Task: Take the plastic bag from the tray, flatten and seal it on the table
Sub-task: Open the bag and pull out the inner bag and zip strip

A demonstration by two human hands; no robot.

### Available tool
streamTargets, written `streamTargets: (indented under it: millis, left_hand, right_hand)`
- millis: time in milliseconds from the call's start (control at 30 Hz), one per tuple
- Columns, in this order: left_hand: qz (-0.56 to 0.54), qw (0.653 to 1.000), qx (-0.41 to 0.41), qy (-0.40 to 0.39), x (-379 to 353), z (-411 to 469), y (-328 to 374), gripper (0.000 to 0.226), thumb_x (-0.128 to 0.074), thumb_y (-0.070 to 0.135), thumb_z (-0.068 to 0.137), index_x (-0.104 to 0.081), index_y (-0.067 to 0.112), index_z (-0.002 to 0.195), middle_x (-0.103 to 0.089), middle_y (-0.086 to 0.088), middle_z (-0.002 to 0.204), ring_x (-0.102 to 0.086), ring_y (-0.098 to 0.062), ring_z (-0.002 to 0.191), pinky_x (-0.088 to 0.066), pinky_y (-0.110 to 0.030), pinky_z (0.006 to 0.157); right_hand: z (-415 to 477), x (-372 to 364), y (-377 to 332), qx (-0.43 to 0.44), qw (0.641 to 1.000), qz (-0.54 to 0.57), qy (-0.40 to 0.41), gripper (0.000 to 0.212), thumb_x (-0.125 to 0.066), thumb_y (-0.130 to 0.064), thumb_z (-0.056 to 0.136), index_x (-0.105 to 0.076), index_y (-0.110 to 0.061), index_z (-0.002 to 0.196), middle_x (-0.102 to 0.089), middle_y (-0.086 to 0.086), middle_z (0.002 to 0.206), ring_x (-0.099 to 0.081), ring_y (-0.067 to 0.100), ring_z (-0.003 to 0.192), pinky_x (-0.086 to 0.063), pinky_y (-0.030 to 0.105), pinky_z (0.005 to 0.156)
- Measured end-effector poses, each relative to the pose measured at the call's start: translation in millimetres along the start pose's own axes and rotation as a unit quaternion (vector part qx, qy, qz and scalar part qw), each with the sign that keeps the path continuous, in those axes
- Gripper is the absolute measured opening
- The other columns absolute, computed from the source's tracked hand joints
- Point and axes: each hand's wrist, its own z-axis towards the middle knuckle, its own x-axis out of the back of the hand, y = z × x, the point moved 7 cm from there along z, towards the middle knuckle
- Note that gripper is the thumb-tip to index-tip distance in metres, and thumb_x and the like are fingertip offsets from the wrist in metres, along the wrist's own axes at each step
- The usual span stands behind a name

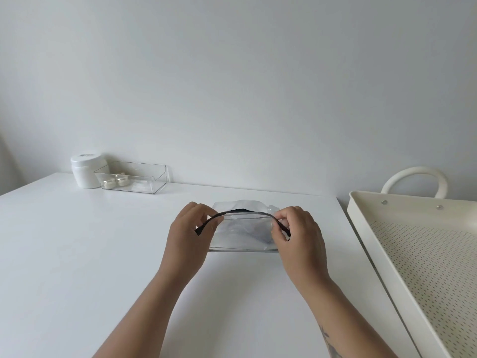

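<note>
A clear plastic bag (pixel 242 232) with a black zip strip along its top stands on the white table (pixel 77 254), its bottom edge resting on the surface. The top strip arches upward and its mouth gapes a little at the back. My left hand (pixel 188 236) pinches the strip's left end between thumb and fingers. My right hand (pixel 300 241) pinches the right end the same way. The cream perforated tray (pixel 387 254) sits to the right, off the table's edge, with nothing visible in it.
At the table's back left stand a white jar (pixel 86 171) and a clear plastic box (pixel 144 188) holding small jars. The tray has a looped handle (pixel 415 174) at its far side. A plain wall rises behind the table.
</note>
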Motion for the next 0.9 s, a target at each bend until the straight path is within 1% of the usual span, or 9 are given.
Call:
streamTargets:
  millis: [100,167,300,400,567,633,733,833,900]
  left_hand:
    - [0.132,0.988,-0.060,0.049,5,-2,11,0.020,-0.062,0.020,0.092,-0.052,0.028,0.077,-0.051,0.009,0.075,-0.048,-0.013,0.076,-0.042,-0.029,0.055]
    - [0.175,0.980,-0.039,0.090,12,-3,9,0.020,-0.054,0.022,0.093,-0.042,0.029,0.078,-0.050,0.011,0.072,-0.046,-0.014,0.075,-0.039,-0.030,0.050]
    - [0.081,0.989,0.041,0.115,15,-5,-7,0.009,-0.049,0.026,0.092,-0.043,0.032,0.088,-0.052,0.009,0.080,-0.052,-0.008,0.076,-0.042,-0.032,0.053]
    - [0.063,0.991,0.054,0.107,14,-7,-12,0.017,-0.058,0.037,0.090,-0.049,0.038,0.104,-0.050,0.013,0.089,-0.051,0.003,0.082,-0.038,-0.021,0.056]
    - [0.114,0.984,0.047,0.129,18,-7,-13,0.014,-0.056,0.027,0.094,-0.055,0.040,0.090,-0.050,0.017,0.090,-0.057,-0.005,0.082,-0.045,-0.028,0.057]
    - [0.080,0.981,0.084,0.157,23,-7,-20,0.014,-0.056,0.024,0.095,-0.054,0.037,0.088,-0.050,0.015,0.092,-0.061,-0.008,0.081,-0.046,-0.028,0.057]
    - [-0.054,0.967,0.181,0.171,24,-10,-35,0.009,-0.060,0.032,0.093,-0.053,0.036,0.097,-0.051,0.011,0.101,-0.068,-0.010,0.065,-0.051,-0.030,0.060]
    - [-0.170,0.936,0.269,0.153,19,-13,-46,0.022,-0.069,0.044,0.083,-0.054,0.036,0.097,-0.057,0.007,0.105,-0.072,-0.009,0.061,-0.051,-0.028,0.063]
    - [-0.201,0.923,0.305,0.121,15,-14,-50,0.025,-0.071,0.048,0.079,-0.059,0.032,0.093,-0.060,0.001,0.094,-0.072,-0.012,0.058,-0.058,-0.035,0.068]
  right_hand:
    - [-2,5,0,-0.019,0.999,-0.037,0.033,0.022,-0.064,-0.004,0.080,-0.049,-0.019,0.084,-0.056,-0.005,0.081,-0.050,0.022,0.076,-0.046,0.037,0.056]
    - [-1,9,5,-0.043,0.997,-0.046,0.051,0.027,-0.063,-0.002,0.078,-0.047,-0.022,0.086,-0.052,-0.004,0.086,-0.050,0.023,0.079,-0.045,0.037,0.049]
    - [1,4,14,-0.068,0.996,0.046,0.031,0.023,-0.060,-0.003,0.086,-0.056,-0.023,0.097,-0.049,-0.005,0.096,-0.056,0.015,0.080,-0.052,0.038,0.058]
    - [-1,2,20,-0.080,0.991,0.105,0.017,0.016,-0.060,-0.011,0.091,-0.063,-0.025,0.097,-0.057,-0.008,0.095,-0.059,0.006,0.079,-0.048,0.026,0.064]
    - [-1,-2,35,-0.160,0.971,0.177,0.014,0.011,-0.059,-0.016,0.092,-0.065,-0.023,0.087,-0.065,-0.009,0.076,-0.061,0.016,0.071,-0.053,0.033,0.063]
    - [-2,-8,38,-0.212,0.951,0.225,0.009,0.012,-0.059,-0.017,0.091,-0.064,-0.022,0.081,-0.064,-0.009,0.065,-0.060,0.018,0.062,-0.054,0.036,0.057]
    - [-6,-17,39,-0.273,0.914,0.300,-0.014,0.014,-0.061,-0.020,0.090,-0.064,-0.018,0.077,-0.060,-0.008,0.055,-0.058,0.012,0.052,-0.053,0.027,0.050]
    - [-11,-18,47,-0.325,0.872,0.366,0.000,0.010,-0.062,-0.023,0.091,-0.067,-0.019,0.083,-0.065,-0.001,0.062,-0.064,0.015,0.055,-0.055,0.027,0.052]
    - [-13,-20,51,-0.351,0.841,0.412,-0.006,0.006,-0.063,-0.022,0.092,-0.068,-0.019,0.092,-0.068,0.004,0.070,-0.068,0.018,0.061,-0.058,0.029,0.056]
